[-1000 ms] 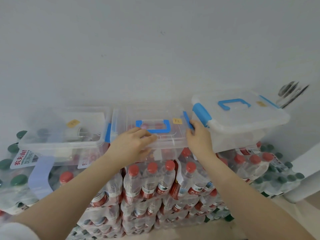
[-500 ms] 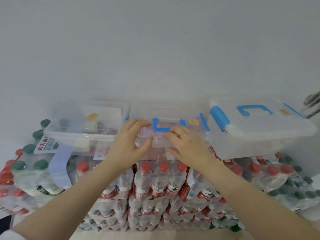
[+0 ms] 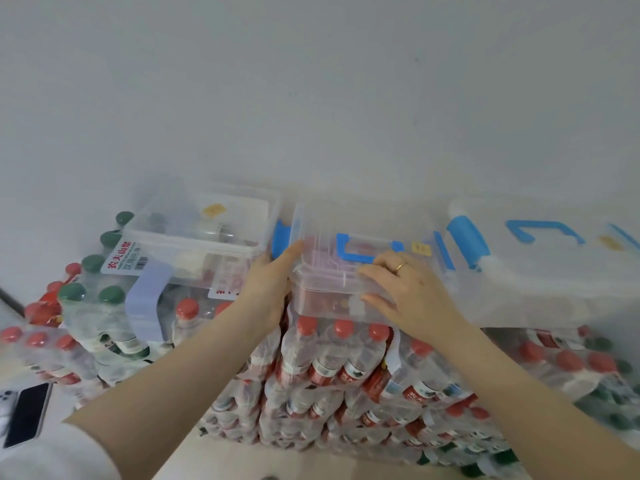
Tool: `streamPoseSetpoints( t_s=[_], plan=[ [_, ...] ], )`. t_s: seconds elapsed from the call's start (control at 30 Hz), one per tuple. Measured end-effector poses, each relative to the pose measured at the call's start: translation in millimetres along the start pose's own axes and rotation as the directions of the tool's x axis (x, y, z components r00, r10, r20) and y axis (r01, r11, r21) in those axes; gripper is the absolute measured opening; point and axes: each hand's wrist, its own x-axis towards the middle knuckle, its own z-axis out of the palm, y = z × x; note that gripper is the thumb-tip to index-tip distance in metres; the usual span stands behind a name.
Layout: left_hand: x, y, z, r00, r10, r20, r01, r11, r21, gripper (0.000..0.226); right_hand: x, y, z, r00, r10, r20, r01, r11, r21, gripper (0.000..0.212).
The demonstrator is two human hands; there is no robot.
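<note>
A clear plastic box (image 3: 322, 301) with a blue lid handle (image 3: 356, 252) stands in the middle of a row of three, on top of stacked packs of bottled water (image 3: 332, 372). My left hand (image 3: 268, 289) lies flat against the box's left end, fingers straight and reaching into the gap beside the neighbouring box. My right hand (image 3: 412, 292), wearing a ring, grips the front right of the box, with fingers curled over the lid and thumb on the front wall. What is inside the box is blurred.
A second clear box (image 3: 207, 230) sits close on the left, a larger white one (image 3: 554, 271) with blue latches close on the right. A plain wall rises right behind them. Green-capped bottles (image 3: 90, 299) stand at the left, and a phone (image 3: 27, 414) lies lower left.
My left hand slid off the lid to the box's left end. My right hand went from the right latch across the lid to its front right edge. The camera view shifted left.
</note>
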Motion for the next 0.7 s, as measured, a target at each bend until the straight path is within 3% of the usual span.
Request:
streamPoseSetpoints(
  t_s=[0.17,0.3,0.47,0.57,0.7],
  plan=[
    [-6.0,-3.2,7.9,0.964,0.266,0.004,-0.243,0.873,0.423,0.032,0.3,0.5,3.1,0.999,0.035,-0.013,-0.035,0.999,-0.001,0.034],
    [-6.7,-0.4,9.3,0.928,0.371,0.022,-0.326,0.784,0.529,0.050,0.0,1.2,6.0,0.999,0.047,-0.011,-0.047,0.999,0.004,0.034],
    [-3.9,6.4,11.6,0.892,0.435,0.125,-0.388,0.593,0.706,0.041,-0.9,3.6,9.5,0.999,0.045,-0.028,-0.044,0.999,0.023,0.031],
    [2.4,8.3,7.5,0.841,0.462,0.284,-0.470,0.362,0.805,0.040,-0.8,6.0,6.0,0.999,0.047,-0.005,-0.047,0.999,-0.011,0.041],
    [0.3,12.7,1.0,0.631,0.451,0.632,-0.680,-0.071,0.730,0.056,-16.3,20.8,-0.2,0.987,0.162,-0.017,-0.162,0.985,-0.052,0.054]
  ],
)
